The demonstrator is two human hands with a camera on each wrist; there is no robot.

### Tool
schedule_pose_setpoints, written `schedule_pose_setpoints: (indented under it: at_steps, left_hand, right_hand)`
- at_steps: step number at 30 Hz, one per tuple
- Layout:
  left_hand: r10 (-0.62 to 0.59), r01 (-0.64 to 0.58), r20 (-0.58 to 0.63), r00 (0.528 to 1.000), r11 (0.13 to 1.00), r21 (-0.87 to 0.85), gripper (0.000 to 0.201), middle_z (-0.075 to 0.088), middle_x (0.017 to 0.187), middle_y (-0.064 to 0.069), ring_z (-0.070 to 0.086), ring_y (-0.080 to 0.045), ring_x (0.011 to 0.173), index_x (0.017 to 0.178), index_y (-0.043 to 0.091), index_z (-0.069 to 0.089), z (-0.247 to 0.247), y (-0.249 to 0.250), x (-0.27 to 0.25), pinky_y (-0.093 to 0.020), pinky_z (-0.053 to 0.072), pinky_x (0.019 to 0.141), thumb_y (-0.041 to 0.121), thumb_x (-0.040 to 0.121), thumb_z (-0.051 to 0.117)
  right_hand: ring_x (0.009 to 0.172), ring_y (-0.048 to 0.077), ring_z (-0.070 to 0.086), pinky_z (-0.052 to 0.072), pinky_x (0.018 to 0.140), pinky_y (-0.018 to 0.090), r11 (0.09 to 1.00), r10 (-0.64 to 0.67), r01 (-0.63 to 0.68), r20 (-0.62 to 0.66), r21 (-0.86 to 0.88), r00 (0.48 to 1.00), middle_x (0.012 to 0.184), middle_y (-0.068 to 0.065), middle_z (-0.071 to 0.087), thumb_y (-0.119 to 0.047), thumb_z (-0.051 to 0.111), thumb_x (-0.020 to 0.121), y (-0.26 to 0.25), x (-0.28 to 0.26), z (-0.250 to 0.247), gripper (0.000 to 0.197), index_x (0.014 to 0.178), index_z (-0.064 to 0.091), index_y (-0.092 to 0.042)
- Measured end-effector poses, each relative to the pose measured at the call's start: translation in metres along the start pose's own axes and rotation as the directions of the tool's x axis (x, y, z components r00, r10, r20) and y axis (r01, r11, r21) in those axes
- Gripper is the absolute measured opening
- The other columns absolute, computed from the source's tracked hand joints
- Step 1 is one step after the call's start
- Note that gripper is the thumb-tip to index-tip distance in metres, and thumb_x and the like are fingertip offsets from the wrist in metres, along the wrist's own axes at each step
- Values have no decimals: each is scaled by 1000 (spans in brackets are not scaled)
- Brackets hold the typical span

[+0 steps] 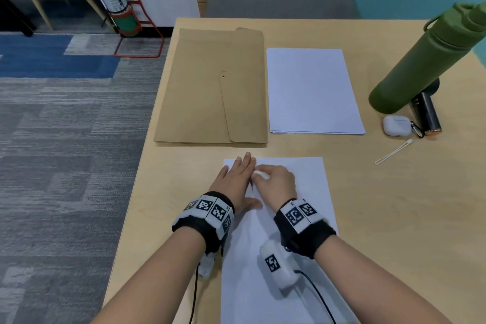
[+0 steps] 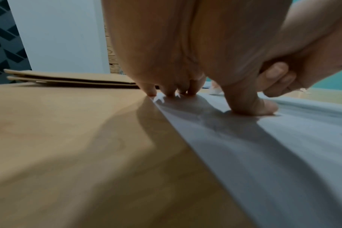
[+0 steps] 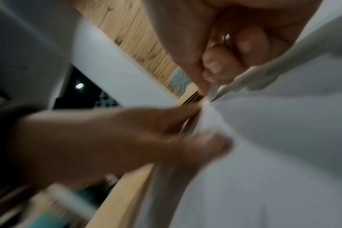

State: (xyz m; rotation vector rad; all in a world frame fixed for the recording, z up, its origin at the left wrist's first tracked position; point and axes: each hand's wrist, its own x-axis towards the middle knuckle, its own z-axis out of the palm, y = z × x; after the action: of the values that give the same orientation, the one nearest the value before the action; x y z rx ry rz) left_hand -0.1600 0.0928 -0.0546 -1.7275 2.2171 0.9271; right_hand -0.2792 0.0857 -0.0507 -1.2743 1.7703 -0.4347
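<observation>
Head view, sheet: a white rectangular sheet of paper (image 1: pixel 310 192) lies flat on the pale wooden table (image 1: pixel 394 213), near its front edge and under both hands.
Head view, left hand: the left hand (image 1: pixel 235 184) rests palm down on the sheet's far left corner, with the fingers straight and close together and the thumb out to the side.
Head view, right hand: the right hand (image 1: pixel 274 184) touches the left one; its fingers are curled and pinch a small raised white bit of the sheet.
Head view, far side: a brown paper envelope (image 1: pixel 210 87) lies just beside a stack of white paper (image 1: pixel 313 92). Well to the right are a tall olive-green bottle (image 1: pixel 426 60), a small white earbud case (image 1: pixel 396 126) and a thin white loop strap (image 1: pixel 393 152).
Left wrist view, fingers: the straight fingertips (image 2: pixel 191 91) press down at the sheet's corner. The thumb pad is flat on the paper closer in, and a curled finger of the right hand shows just behind it.
Right wrist view, pinch (blurred): thumb and forefinger are closed on a lifted edge of the sheet. A ring (image 3: pixel 226 38) shows on one curled finger, and the left hand lies flat alongside, touching the paper.
</observation>
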Motion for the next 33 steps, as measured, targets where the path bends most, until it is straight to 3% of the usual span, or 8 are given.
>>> schedule_pose_setpoints:
  at_steps: [5,10,14,19,23,28,31,33]
  left_hand:
    - [0,-1,20,1000,999,53,104,-18,157,1,-10,-17,146,150,14,-12,-2,0,-1,-36,0,117,47,85,62]
    - [8,-9,17,1000,999,52,103,-18,157,2,-10,-16,146,150,15,-11,-2,0,-2,-35,0,117,48,85,61]
    - [3,-5,25,1000,997,72,103,-19,157,1,-10,-16,146,150,14,-12,-4,1,-3,-36,0,117,49,85,61]
    - [11,-13,27,1000,996,84,105,-20,157,1,-11,-16,146,150,14,-13,-4,0,-2,-36,0,117,51,84,61]
    - [5,-8,28,1000,996,90,112,-22,156,2,-13,-15,145,149,15,-15,-1,0,-3,-35,-3,117,52,80,65]
    - [11,-13,27,1000,997,79,116,-23,156,3,-15,-14,145,149,17,-16,0,-2,-2,-34,-5,116,54,77,67]
    - [7,-11,38,999,995,102,116,-24,156,3,-15,-14,145,149,16,-17,-1,-1,-3,-35,-4,117,54,77,67]
    - [7,-11,39,999,995,99,116,-24,156,3,-15,-14,145,148,16,-17,-1,-1,-3,-35,-5,117,54,77,67]
  right_hand:
    - [117,21,55,38,91,21,985,120,-91,-203,148,972,124,5,63,-25,59,87,6,14,-22,29,113,66,-14]
    - [117,20,56,40,93,23,1000,-1,1,-54,6,999,124,5,64,-26,59,87,2,1,-2,30,114,65,-16]
    - [116,22,55,37,88,20,991,95,-67,-250,117,964,123,6,63,-24,56,88,8,17,-31,29,114,64,-14]
    - [117,19,56,40,96,25,999,-23,23,-9,-43,1000,123,2,64,-28,59,86,9,1,-6,30,114,65,-19]
    - [120,19,53,35,93,20,997,39,-29,-159,67,986,125,4,62,-25,59,87,4,16,-23,28,112,66,-15]
    - [115,18,58,42,94,25,998,-55,56,45,-35,997,118,1,67,-26,60,84,5,0,-2,28,110,68,-21]
    - [118,18,55,37,95,21,998,7,-2,-90,65,996,122,2,64,-27,62,84,3,14,-16,28,110,67,-17]
    - [119,19,54,36,94,20,998,-1,7,-102,67,995,124,3,63,-24,61,86,4,11,-15,29,113,66,-16]
